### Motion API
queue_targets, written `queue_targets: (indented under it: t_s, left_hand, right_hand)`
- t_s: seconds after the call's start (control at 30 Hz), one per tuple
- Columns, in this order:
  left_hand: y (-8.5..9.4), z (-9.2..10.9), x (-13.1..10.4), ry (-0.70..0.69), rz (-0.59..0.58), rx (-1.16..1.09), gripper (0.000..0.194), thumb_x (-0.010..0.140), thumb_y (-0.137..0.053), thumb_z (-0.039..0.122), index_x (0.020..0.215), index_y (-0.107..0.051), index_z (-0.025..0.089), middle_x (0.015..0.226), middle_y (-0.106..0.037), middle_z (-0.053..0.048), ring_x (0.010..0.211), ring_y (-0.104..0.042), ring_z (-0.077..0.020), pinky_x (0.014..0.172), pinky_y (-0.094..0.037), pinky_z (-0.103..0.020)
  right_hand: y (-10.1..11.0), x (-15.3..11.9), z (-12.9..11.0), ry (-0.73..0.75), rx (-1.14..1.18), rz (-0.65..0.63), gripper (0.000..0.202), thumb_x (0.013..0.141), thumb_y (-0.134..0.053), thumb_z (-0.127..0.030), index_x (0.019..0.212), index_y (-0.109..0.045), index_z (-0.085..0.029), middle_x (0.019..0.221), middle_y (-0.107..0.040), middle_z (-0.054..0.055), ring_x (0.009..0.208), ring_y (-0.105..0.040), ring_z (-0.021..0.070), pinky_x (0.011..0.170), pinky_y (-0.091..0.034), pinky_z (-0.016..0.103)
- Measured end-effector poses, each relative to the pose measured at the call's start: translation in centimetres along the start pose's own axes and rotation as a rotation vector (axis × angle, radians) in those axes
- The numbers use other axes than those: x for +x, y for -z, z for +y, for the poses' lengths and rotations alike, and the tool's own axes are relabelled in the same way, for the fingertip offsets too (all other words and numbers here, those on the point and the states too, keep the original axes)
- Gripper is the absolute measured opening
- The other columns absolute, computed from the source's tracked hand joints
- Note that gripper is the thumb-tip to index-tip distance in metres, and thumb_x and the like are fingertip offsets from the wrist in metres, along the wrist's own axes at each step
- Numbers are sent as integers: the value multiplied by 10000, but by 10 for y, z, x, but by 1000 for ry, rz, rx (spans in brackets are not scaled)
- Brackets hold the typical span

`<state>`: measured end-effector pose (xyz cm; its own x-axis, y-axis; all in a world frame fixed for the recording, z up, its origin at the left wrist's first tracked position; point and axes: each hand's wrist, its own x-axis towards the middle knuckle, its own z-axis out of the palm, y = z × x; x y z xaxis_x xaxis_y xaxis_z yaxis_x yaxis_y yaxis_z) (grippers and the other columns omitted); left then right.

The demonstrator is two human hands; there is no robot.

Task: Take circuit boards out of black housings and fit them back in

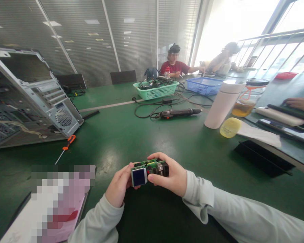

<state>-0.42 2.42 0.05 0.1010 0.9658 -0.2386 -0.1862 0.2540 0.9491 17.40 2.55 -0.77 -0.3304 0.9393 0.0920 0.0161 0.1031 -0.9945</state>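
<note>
A green circuit board with a small dark screen [139, 177] is held between both hands, just above the table's near side. My left hand [119, 184] grips its left end, with most of the fingertips hidden behind it. Around the right end my right hand [171, 173] is closed, its thumb on the front beside the screen and its fingers over the top and back. A silver connector [160, 167] and dark parts show near the right thumb. The screen faces me and looks unlit.
An open computer case [53, 98] stands left, near an orange-handled screwdriver [66, 147]. Ahead lie a corded electric screwdriver [178, 113], a green basket [157, 91] of cables and a blue basket [205, 88]. A white bottle [221, 106] stands right. Two people sit beyond; another person's hand [300, 104] rests far right.
</note>
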Motion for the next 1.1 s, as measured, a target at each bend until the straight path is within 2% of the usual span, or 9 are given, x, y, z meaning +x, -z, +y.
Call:
queue_targets:
  t_s: [0.17,0.3,0.43,0.53,0.63,0.73,0.87,0.97,1.1]
  left_hand:
    - [3,-1,3,24,-23,5,572,568,-762,612,830,-761,103,513,-622,-23,458,-520,-139,447,-410,-242]
    - [2,2,2,-6,2,33,582,569,-760,619,834,-775,101,557,-657,-42,499,-522,-141,451,-409,-229]
    - [1,3,1,-31,2,39,492,606,-752,580,789,-782,124,553,-656,-42,472,-505,-138,441,-399,-235]
    - [1,3,1,-34,4,49,440,631,-747,544,785,-784,134,565,-669,-46,471,-511,-141,440,-397,-237]
    - [0,3,0,-28,15,47,470,630,-747,558,836,-785,138,654,-722,-64,512,-540,-145,443,-389,-226]
    - [0,4,0,-8,7,21,507,629,-743,573,893,-779,142,768,-763,-83,604,-612,-184,470,-397,-235]
    - [0,5,0,22,-13,11,530,651,-725,582,945,-768,143,862,-781,-90,785,-676,-249,488,-392,-243]
    - [2,4,1,17,-5,34,550,676,-705,579,985,-758,127,883,-782,-99,799,-681,-256,479,-389,-247]
    - [3,3,1,10,16,60,612,686,-679,602,1046,-739,110,852,-779,-110,712,-674,-236,494,-426,-252]
  right_hand:
    - [2,-2,-2,26,-15,-20,580,672,-754,-403,1132,-482,-179,947,-600,40,761,-586,147,721,-499,300]
    - [1,-1,-2,-4,-35,-29,502,694,-730,-401,1070,-490,-172,852,-597,25,616,-572,117,581,-503,265]
    - [0,-2,-3,-62,41,-74,549,698,-728,-450,1092,-456,-182,849,-596,24,536,-572,103,489,-498,239]
    - [1,-2,-2,-40,-11,-73,600,670,-760,-457,1107,-455,-180,862,-600,30,579,-578,111,524,-504,244]
    - [2,-2,-1,-16,-82,-37,569,652,-766,-438,1069,-476,-181,831,-603,20,586,-562,114,533,-483,244]
    - [3,-1,-3,6,-173,-26,544,657,-754,-436,1068,-498,-188,847,-619,21,630,-571,131,594,-486,267]
    - [7,-2,-9,30,-265,-38,626,658,-747,-482,1145,-478,-195,914,-635,40,732,-590,168,693,-492,307]
    - [8,-3,-11,36,-276,-50,666,660,-747,-519,1164,-456,-195,920,-632,45,750,-591,175,691,-488,302]
    - [4,-5,-11,44,-194,-61,575,788,-608,-587,1170,-441,-191,832,-612,30,676,-607,155,616,-479,271]
